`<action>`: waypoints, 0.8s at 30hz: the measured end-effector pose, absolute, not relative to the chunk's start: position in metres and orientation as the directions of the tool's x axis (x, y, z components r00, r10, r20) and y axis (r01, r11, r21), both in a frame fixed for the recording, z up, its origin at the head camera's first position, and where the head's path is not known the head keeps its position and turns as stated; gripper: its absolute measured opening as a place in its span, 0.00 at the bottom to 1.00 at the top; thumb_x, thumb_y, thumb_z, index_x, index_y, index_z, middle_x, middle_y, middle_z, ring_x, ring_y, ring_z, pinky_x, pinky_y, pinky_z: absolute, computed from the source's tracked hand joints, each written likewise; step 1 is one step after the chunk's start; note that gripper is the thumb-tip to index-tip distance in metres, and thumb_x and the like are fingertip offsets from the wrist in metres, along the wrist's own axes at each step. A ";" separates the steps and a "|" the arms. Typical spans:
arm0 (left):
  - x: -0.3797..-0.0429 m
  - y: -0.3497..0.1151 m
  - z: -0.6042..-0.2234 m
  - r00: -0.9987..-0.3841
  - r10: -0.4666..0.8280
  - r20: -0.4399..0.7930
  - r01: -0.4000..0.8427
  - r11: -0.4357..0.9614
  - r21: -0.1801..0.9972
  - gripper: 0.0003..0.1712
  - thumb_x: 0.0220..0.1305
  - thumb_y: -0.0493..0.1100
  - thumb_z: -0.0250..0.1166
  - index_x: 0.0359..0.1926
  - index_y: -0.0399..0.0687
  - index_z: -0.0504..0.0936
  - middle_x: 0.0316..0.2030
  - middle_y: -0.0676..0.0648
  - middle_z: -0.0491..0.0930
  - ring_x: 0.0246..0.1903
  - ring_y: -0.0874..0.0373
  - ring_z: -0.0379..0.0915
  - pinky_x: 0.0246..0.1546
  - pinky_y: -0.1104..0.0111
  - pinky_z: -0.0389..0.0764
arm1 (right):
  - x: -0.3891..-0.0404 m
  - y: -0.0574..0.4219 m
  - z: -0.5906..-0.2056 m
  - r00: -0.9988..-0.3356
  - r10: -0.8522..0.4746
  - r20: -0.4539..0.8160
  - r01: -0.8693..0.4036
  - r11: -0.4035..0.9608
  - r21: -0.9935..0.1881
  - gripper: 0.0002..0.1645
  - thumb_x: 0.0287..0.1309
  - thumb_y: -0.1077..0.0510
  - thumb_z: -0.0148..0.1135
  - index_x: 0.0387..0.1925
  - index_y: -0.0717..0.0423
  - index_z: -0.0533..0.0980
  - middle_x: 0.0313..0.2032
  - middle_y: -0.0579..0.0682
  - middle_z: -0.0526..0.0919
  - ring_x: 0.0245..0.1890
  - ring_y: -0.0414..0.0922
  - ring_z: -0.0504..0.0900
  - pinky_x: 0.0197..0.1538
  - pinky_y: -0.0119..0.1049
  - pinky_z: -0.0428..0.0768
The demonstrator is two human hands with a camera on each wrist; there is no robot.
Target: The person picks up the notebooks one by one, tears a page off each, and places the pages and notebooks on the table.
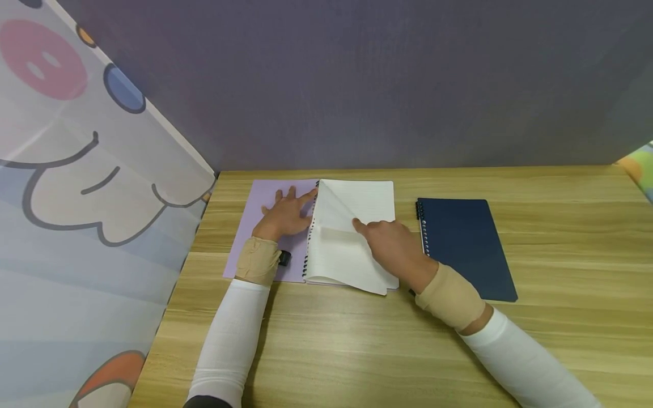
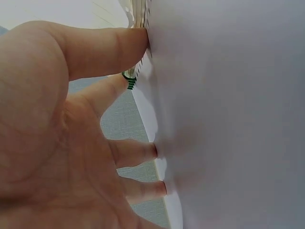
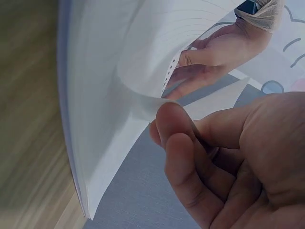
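A spiral notebook lies open on the wooden table, its lilac cover [image 1: 247,226] folded out to the left and its white lined pages [image 1: 369,198] on the right. With fingers spread, my left hand [image 1: 287,217] presses on the cover beside the black spiral binding [image 1: 305,266]; in the left wrist view its fingertips touch the cover and the thumb sits at the binding. My right hand [image 1: 390,243] pinches the edge of one page [image 3: 147,102] between thumb and fingers. That page is lifted and bends diagonally over the sheets under it, its lower corner sticking out past the notebook's bottom edge.
A closed dark blue spiral notebook [image 1: 464,243] lies to the right, partly behind my right wrist. A grey panel [image 1: 382,85] rises along the table's far edge. On the left stands a wall with cartoon prints [image 1: 102,187]. Wooden tabletop [image 1: 326,351] extends in front of the notebooks.
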State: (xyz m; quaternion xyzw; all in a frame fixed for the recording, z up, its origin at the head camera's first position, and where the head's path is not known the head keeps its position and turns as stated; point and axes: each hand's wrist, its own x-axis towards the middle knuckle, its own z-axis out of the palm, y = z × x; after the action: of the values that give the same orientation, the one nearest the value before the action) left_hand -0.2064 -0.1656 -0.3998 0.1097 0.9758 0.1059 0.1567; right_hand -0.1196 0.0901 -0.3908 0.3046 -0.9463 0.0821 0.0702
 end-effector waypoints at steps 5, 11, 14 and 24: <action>-0.206 -0.166 -0.400 -0.919 0.255 -0.300 0.181 0.950 0.253 0.40 0.57 0.72 0.46 0.69 0.79 0.43 0.70 0.40 0.36 0.66 0.35 0.28 0.47 0.30 0.40 | -0.114 0.089 -0.390 -0.801 -0.571 0.179 -0.593 0.797 -0.114 0.32 0.50 0.72 0.48 0.57 0.48 0.70 0.31 0.47 0.79 0.19 0.43 0.70 0.17 0.34 0.64; -0.206 -0.169 -0.399 -0.918 0.250 -0.307 0.181 0.955 0.235 0.38 0.61 0.63 0.47 0.70 0.76 0.43 0.70 0.39 0.35 0.66 0.34 0.27 0.46 0.30 0.39 | -0.108 0.091 -0.391 -0.774 -0.586 0.241 -0.628 0.760 -0.168 0.30 0.50 0.72 0.48 0.55 0.51 0.72 0.29 0.47 0.80 0.19 0.39 0.69 0.16 0.30 0.61; -0.206 -0.170 -0.398 -0.919 0.250 -0.307 0.184 0.956 0.227 0.38 0.60 0.69 0.46 0.68 0.81 0.41 0.70 0.39 0.35 0.66 0.34 0.27 0.46 0.29 0.39 | -0.108 0.092 -0.393 -0.777 -0.578 0.249 -0.624 0.757 -0.191 0.27 0.52 0.71 0.48 0.55 0.53 0.72 0.32 0.51 0.81 0.18 0.38 0.68 0.15 0.30 0.59; -0.207 -0.168 -0.399 -0.916 0.268 -0.300 0.197 0.949 0.245 0.39 0.59 0.69 0.47 0.68 0.81 0.41 0.70 0.38 0.35 0.66 0.34 0.27 0.46 0.29 0.39 | -0.107 0.097 -0.390 -0.797 -0.571 0.198 -0.604 0.760 -0.241 0.23 0.56 0.67 0.49 0.54 0.52 0.73 0.32 0.52 0.81 0.15 0.37 0.66 0.14 0.30 0.59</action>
State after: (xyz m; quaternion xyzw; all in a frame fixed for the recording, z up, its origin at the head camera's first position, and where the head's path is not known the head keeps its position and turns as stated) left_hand -0.2068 -0.1678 -0.3995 0.1195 0.9730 0.1053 0.1669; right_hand -0.1066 0.0966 -0.3901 0.3135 -0.9364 0.1474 0.0563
